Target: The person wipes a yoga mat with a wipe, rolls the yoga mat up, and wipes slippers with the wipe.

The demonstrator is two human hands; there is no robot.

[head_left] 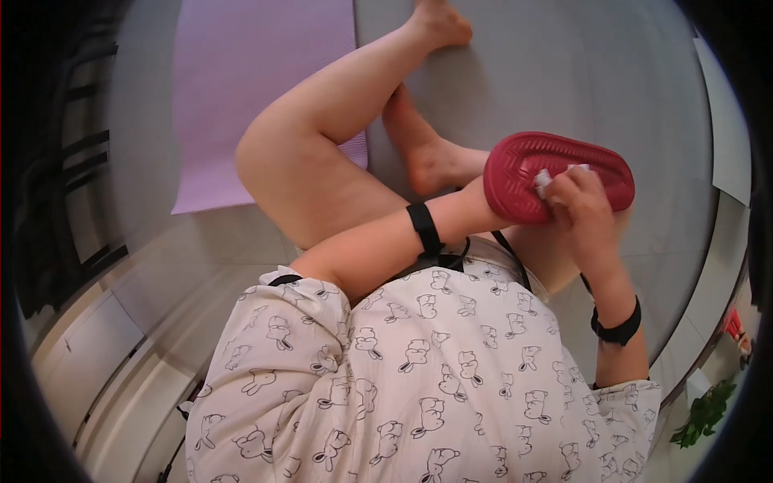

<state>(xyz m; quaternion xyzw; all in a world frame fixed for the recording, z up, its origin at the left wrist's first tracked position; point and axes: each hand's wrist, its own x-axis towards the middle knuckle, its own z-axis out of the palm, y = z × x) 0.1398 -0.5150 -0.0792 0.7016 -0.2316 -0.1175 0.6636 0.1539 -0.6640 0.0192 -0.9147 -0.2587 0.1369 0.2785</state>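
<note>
A red slipper (515, 161) is held over my lap with its patterned sole facing up. My left forearm, with a black strap, reaches to the slipper's near edge; that hand is hidden beneath the slipper. My right hand (581, 213) presses a crumpled white wipe (543, 181) onto the sole, its fingers bent around it. Part of the wipe shows above the fingertips too. A black band circles my right wrist.
A pink ribbed mat (266, 88) lies on the grey tiled floor (539, 64) at the upper left. My bare legs are folded in front of me. A green plant (704, 414) stands at the lower right, and dark furniture is at the left edge.
</note>
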